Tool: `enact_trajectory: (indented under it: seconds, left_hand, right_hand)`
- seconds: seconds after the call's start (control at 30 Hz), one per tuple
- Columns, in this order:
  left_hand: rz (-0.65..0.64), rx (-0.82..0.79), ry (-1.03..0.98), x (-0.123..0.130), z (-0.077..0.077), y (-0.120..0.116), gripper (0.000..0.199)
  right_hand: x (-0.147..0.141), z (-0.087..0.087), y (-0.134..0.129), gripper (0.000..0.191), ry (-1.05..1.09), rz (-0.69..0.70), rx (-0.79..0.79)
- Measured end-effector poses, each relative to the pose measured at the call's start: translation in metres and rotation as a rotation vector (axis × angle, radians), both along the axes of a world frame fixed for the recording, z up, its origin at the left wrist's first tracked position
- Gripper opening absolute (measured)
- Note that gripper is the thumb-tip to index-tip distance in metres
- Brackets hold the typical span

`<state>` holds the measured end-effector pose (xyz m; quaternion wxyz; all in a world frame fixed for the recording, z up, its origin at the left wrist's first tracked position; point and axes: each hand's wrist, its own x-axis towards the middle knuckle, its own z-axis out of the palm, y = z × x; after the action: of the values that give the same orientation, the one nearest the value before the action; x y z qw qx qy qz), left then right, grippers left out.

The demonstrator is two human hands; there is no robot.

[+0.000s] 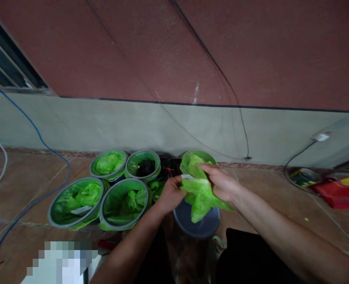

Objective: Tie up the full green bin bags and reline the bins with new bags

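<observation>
A crumpled light-green plastic bag (200, 193) is held between my two hands, above a dark grey bin (189, 223) that stands in front of my knees. My left hand (172, 192) pinches the bag's left edge, near a small white strip (187, 177). On the other side my right hand (220, 181) grips the gathered plastic, its fingertips partly behind the bag. Just beyond the bag stands a bin lined in green (184, 159). The bag covers much of the grey bin's opening.
To the left are several green-lined bins, including one at the front (103, 209). One farther back holds something black (145, 168). A blue cable (38, 132) crosses the floor at left. A red item (337, 194) lies at right, and a wall (174, 126) stands behind.
</observation>
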<state>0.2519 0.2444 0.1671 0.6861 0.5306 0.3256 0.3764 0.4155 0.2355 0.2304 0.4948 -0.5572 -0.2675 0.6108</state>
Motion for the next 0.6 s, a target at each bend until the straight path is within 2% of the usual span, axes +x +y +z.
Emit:
enact_trajectory:
  seconds: [0.07,0.13,0.23,0.3,0.37,0.47,0.6]
  left_hand:
    - [0.211,-0.088,0.000,-0.001,0.005,-0.006,0.029]
    - [0.366,-0.130,0.017,-0.004,0.010,-0.013,0.029]
    - [0.427,-0.106,0.066,-0.008,0.012,-0.023,0.033]
    - [0.428,-0.053,0.127,-0.008,0.009,-0.029,0.031]
    - [0.446,0.004,0.194,-0.006,0.004,-0.033,0.029]
    - [0.462,0.039,0.243,-0.006,0.000,-0.042,0.030]
    - [0.304,-0.092,0.101,-0.028,0.013,-0.058,0.038]
  right_hand:
    - [0.018,0.010,-0.019,0.032,-0.002,0.032,0.037]
    - [0.032,0.013,-0.043,0.046,-0.011,0.083,0.102]
    - [0.033,0.004,-0.085,0.056,-0.055,0.203,0.194]
    - [0.021,-0.006,-0.109,0.055,-0.059,0.273,0.227]
    - [0.007,-0.013,-0.124,0.049,-0.033,0.283,0.238]
    - [0.002,-0.020,-0.127,0.044,-0.026,0.161,0.232]
    - [0.037,-0.027,-0.112,0.036,-0.266,-0.168,0.288]
